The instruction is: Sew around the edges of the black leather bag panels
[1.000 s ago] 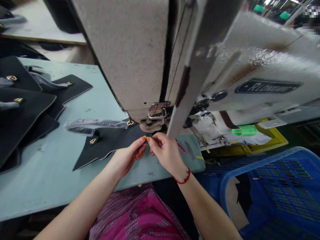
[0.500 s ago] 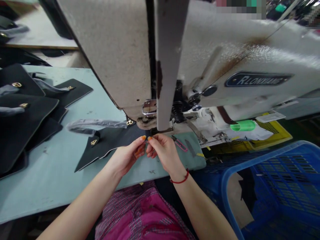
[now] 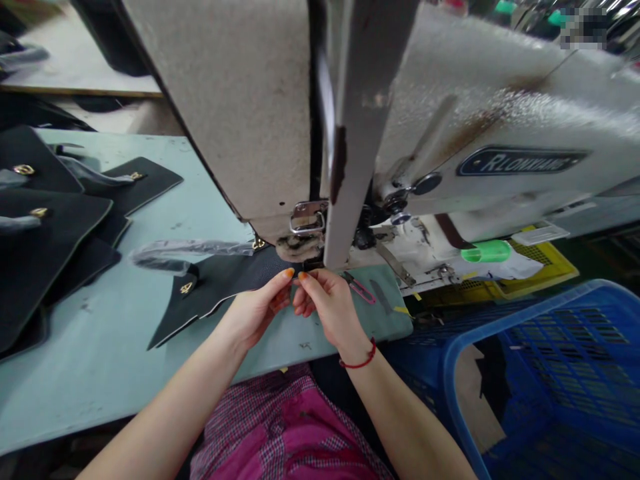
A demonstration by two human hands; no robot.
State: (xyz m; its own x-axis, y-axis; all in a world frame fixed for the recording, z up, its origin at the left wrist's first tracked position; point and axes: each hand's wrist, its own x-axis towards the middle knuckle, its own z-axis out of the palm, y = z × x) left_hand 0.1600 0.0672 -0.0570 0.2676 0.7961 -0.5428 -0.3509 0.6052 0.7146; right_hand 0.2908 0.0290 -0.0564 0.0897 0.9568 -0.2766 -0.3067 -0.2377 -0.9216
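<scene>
A black leather-like bag panel (image 3: 227,279) lies on the pale green tabletop, its right end under the head of the sewing machine (image 3: 240,127). A handle in clear plastic wrap (image 3: 200,249) with gold-coloured fittings is attached to it. My left hand (image 3: 265,303) pinches the panel's near edge, thumb on top. Close beside it, my right hand (image 3: 327,300) is also closed in a pinch at that edge, just in front of the machine's foot. The needle is hidden behind the machine head. Pink-handled thread snips (image 3: 363,291) lie right of my right hand.
More black panels with wrapped handles (image 3: 55,247) are piled at the left of the table (image 3: 100,373). A blue plastic basket (image 3: 453,360) holding dark and beige pieces stands at the lower right. Behind it is a yellow crate (image 3: 563,263); a green tube (image 3: 486,251) rests nearby.
The view has shifted slightly, so the machine's front bar appears further right. A blurred metal part now shows in the machine's slot. Both hands keep nearly the same pinch at the panel's edge.
</scene>
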